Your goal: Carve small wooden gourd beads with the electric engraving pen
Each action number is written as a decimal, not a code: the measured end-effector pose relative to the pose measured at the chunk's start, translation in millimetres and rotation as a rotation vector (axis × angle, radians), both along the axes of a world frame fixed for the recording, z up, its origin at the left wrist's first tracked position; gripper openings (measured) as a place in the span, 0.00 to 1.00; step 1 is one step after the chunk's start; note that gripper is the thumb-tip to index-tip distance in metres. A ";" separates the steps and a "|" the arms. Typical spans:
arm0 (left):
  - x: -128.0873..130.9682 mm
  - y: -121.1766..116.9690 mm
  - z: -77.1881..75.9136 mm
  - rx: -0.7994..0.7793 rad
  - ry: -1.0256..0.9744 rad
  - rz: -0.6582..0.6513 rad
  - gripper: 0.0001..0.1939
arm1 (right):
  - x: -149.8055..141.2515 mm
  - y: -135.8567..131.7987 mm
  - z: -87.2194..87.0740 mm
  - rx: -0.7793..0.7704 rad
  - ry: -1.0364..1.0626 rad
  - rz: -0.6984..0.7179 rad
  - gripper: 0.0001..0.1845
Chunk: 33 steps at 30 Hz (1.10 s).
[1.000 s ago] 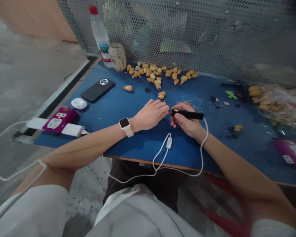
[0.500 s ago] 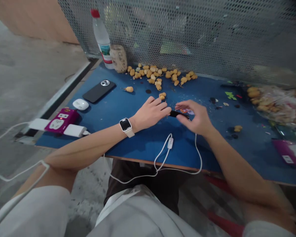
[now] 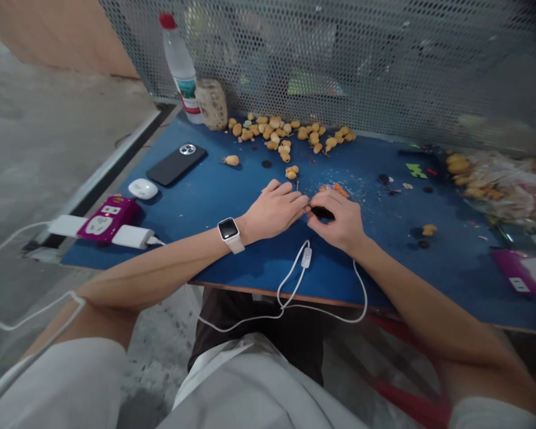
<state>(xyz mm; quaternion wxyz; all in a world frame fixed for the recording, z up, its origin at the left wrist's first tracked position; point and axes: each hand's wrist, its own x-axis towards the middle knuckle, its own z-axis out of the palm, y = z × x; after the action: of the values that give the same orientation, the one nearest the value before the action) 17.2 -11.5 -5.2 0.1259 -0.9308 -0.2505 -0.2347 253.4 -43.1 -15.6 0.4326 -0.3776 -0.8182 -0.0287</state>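
My right hand (image 3: 337,221) is shut around a black stick-shaped tool (image 3: 322,212), which hides most of it. My left hand (image 3: 274,210) lies on the blue table (image 3: 205,199) with its fingers curled, the fingertips at the tool's end. Anything small between them is hidden. Orange scraps (image 3: 335,189) lie just beyond my right hand. Close to my left fingers sit a couple of tan round nuts (image 3: 291,173). A larger heap of them (image 3: 277,134) spreads along the table's back edge, and a single nut (image 3: 231,160) lies apart.
A perforated metal screen (image 3: 384,59) backs the table, with a water bottle (image 3: 181,68) before it. At left are a black phone (image 3: 176,164) and a magenta power strip (image 3: 105,226). A bag of nuts (image 3: 486,190) lies at right. A white cable (image 3: 307,257) crosses the near edge.
My right hand has closed over the black tool, which showed at full length a second ago and now is mostly covered. My left hand's fingers have curled in toward it.
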 end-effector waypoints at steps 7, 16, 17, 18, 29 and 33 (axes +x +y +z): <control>-0.2 0.8 2.3 -0.055 0.017 -0.051 0.20 | -0.7 1.5 -1.8 -0.093 0.060 0.035 0.04; 5.5 -1.3 5.0 -0.400 -0.066 0.046 0.31 | -4.5 1.1 -3.8 -0.073 0.035 0.014 0.04; 5.2 -1.0 5.0 -0.405 -0.065 0.054 0.31 | -4.5 1.6 -3.8 -0.083 0.046 0.019 0.03; 4.5 -0.7 4.9 -0.395 -0.062 0.054 0.32 | -4.4 2.3 -3.9 -0.092 0.059 0.025 0.03; 2.6 -0.1 2.1 -0.312 -0.015 0.035 0.28 | -3.4 4.9 -6.3 -0.138 0.075 0.048 0.03; 1.5 -0.1 4.0 -0.297 -0.054 0.056 0.29 | -7.4 1.9 -7.7 -0.138 0.066 0.051 0.03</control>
<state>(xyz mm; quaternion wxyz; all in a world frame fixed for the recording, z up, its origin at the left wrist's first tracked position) 18.7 -11.6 -1.2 -0.0137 -0.9252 -0.3115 -0.2164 246.0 -41.2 -23.3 0.4330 -0.3861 -0.8129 0.0511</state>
